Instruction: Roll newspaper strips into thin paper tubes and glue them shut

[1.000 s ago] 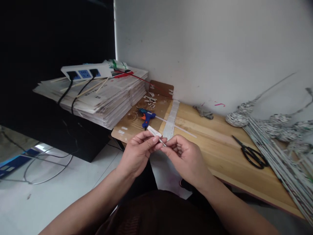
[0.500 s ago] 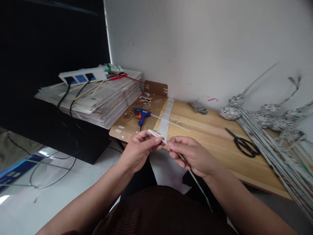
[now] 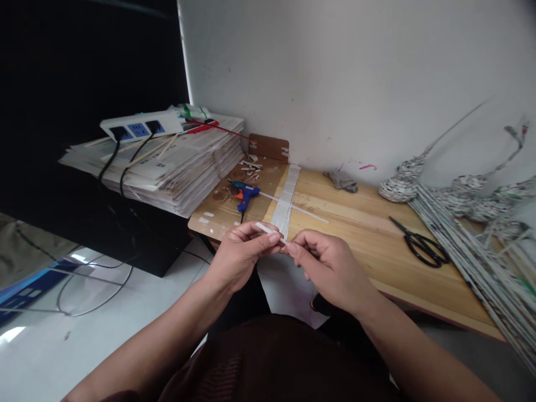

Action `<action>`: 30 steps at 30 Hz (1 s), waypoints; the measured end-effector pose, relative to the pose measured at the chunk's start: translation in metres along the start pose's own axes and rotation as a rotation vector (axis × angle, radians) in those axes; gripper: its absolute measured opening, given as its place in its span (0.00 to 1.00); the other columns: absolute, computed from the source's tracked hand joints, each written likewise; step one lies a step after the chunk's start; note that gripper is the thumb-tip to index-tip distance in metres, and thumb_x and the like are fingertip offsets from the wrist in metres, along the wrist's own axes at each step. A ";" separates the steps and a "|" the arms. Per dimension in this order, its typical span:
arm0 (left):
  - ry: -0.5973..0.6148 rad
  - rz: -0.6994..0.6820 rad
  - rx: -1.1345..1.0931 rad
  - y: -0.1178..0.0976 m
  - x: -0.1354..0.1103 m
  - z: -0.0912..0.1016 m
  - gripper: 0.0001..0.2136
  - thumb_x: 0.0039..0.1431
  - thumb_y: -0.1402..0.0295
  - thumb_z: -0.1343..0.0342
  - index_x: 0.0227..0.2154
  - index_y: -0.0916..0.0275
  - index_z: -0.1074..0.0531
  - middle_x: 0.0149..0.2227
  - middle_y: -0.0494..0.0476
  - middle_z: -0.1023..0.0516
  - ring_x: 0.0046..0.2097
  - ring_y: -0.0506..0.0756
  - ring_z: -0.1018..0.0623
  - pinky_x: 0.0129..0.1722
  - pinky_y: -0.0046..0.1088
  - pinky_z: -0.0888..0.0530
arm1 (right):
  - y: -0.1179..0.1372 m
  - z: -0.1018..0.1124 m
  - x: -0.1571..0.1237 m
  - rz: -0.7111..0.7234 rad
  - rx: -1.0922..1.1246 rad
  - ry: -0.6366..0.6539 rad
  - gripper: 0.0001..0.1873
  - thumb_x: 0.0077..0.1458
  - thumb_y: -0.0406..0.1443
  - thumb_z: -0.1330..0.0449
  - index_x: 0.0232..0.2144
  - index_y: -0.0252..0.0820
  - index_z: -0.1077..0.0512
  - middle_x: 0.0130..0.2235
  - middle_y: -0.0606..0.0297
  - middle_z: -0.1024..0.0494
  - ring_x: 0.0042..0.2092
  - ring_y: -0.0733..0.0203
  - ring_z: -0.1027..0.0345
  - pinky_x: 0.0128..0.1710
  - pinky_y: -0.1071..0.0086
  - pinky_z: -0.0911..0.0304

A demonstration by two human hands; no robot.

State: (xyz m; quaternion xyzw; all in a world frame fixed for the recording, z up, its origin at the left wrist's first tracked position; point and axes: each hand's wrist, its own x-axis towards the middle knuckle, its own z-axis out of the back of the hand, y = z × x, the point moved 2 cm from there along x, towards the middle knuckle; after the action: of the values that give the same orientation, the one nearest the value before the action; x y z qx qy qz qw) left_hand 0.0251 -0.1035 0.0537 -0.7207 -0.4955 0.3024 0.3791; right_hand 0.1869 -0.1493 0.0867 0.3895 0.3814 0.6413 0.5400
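Note:
My left hand [image 3: 238,259] pinches one end of a thin white paper strip [image 3: 268,229] between thumb and fingertips. My right hand [image 3: 330,268] is closed in a pinch on the same strip just to the right, fingertips almost touching the left ones. Both hands hover over my lap at the near edge of a wooden table [image 3: 377,234]. The rest of the strip is hidden behind my right hand.
A blue glue gun [image 3: 244,195] lies on a cardboard sheet [image 3: 226,209] with a white stick beside it. Black scissors [image 3: 421,244] lie to the right, next to rolled newspaper rods [image 3: 469,245]. A newspaper stack [image 3: 167,164] carries a power strip [image 3: 140,124].
The strip's long tail, which hung below my right hand half a second ago, is no longer visible. Both hands stay close together in front of the table edge.

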 end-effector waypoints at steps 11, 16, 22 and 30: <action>0.048 0.098 -0.032 0.008 0.004 0.007 0.07 0.44 0.71 0.29 0.27 0.66 0.20 0.29 0.54 0.21 0.30 0.49 0.22 0.31 0.22 0.24 | -0.026 -0.007 0.012 -0.477 0.698 0.387 0.16 0.53 0.45 0.36 0.26 0.38 0.29 0.20 0.74 0.37 0.15 0.75 0.50 0.12 0.79 0.59; 0.049 0.097 -0.069 0.014 0.007 0.010 0.06 0.45 0.71 0.29 0.26 0.64 0.21 0.29 0.52 0.21 0.29 0.47 0.23 0.30 0.21 0.27 | -0.031 -0.013 0.011 -0.422 0.638 0.381 0.15 0.56 0.47 0.39 0.29 0.40 0.30 0.22 0.74 0.36 0.17 0.73 0.47 0.14 0.77 0.55; -0.007 0.074 -0.026 0.019 0.010 0.013 0.05 0.45 0.71 0.30 0.23 0.63 0.21 0.30 0.53 0.20 0.30 0.47 0.23 0.30 0.21 0.29 | -0.019 -0.010 0.006 0.019 -0.006 0.031 0.12 0.62 0.42 0.43 0.30 0.42 0.27 0.26 0.69 0.29 0.27 0.69 0.38 0.28 0.73 0.42; 0.132 0.198 -0.027 0.030 0.013 0.017 0.09 0.49 0.66 0.31 0.34 0.62 0.18 0.28 0.55 0.21 0.31 0.50 0.24 0.31 0.24 0.29 | -0.041 -0.014 0.011 -0.402 0.677 0.335 0.16 0.59 0.47 0.42 0.29 0.40 0.30 0.21 0.74 0.37 0.17 0.74 0.48 0.14 0.78 0.55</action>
State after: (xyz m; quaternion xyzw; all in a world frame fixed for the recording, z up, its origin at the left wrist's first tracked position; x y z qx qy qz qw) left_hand 0.0302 -0.0938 0.0189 -0.7895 -0.3999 0.2836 0.3692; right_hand 0.1890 -0.1341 0.0443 0.3532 0.7211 0.4162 0.4265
